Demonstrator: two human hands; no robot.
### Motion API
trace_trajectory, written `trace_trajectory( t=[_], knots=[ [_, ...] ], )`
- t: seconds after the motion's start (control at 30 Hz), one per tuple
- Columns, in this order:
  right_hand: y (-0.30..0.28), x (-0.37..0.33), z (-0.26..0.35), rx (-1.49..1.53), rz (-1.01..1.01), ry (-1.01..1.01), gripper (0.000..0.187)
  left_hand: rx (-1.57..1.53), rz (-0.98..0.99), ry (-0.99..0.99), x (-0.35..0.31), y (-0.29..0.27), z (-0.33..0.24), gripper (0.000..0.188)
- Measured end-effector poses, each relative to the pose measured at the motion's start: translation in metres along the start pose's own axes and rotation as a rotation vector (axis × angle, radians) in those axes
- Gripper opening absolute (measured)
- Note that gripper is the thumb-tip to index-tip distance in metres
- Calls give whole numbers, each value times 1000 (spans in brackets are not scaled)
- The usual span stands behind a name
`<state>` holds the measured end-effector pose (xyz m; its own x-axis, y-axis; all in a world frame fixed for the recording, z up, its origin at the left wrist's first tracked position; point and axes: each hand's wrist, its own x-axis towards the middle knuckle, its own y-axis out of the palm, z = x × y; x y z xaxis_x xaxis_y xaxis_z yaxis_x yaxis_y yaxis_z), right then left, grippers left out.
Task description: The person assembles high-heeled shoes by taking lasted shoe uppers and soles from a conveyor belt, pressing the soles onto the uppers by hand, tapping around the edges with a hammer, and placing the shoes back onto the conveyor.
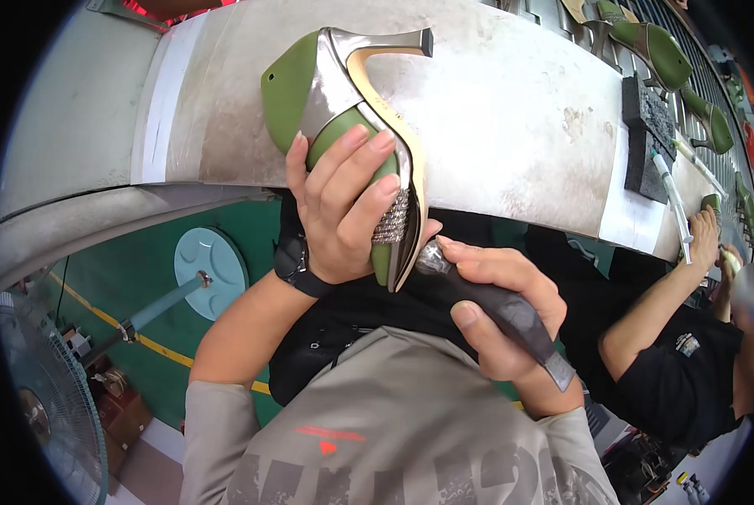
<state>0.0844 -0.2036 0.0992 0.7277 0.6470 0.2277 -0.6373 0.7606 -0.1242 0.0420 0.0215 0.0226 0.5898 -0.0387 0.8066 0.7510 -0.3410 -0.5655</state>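
Observation:
My left hand [343, 206] is closed around a high-heeled shoe [330, 93], its sole turned to the right and its heel raised at the top. A green last fills the shoe, which has metallic straps and a glittering band near the toe. My right hand [507, 299] grips a dark, hammer-like tool [520, 316]. One end of the tool is rounded and shiny, beside the sole near the toe; whether it touches the sole I cannot tell. Its flat, pale tip points toward my right forearm.
A worn pale worktop [511, 109] stretches in front of me. On its right lie a dark block [646, 139] and a syringe [673, 198]; more green-lasted shoes [659, 55] stand beyond. A co-worker's hand [703, 236] is at right. A fan [48, 404] stands at lower left.

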Motion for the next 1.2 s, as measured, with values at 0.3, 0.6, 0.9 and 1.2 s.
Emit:
trace_trajectory(
  t=[0.3,0.6,0.9,1.2],
  knots=[
    [-24,34,17,117,26,-26,36,-28,-31,-64,-1,0,-1,52],
    [-28,112,58,-132,249,402,40,-84,-53,-124,4,2,-5,33],
    [-6,73,39,38,41,253,40,-70,-68,-145,4,2,-6,32],
    [-6,49,30,-35,220,-6,33,-50,-31,-117,4,-2,-4,37]
  ],
)
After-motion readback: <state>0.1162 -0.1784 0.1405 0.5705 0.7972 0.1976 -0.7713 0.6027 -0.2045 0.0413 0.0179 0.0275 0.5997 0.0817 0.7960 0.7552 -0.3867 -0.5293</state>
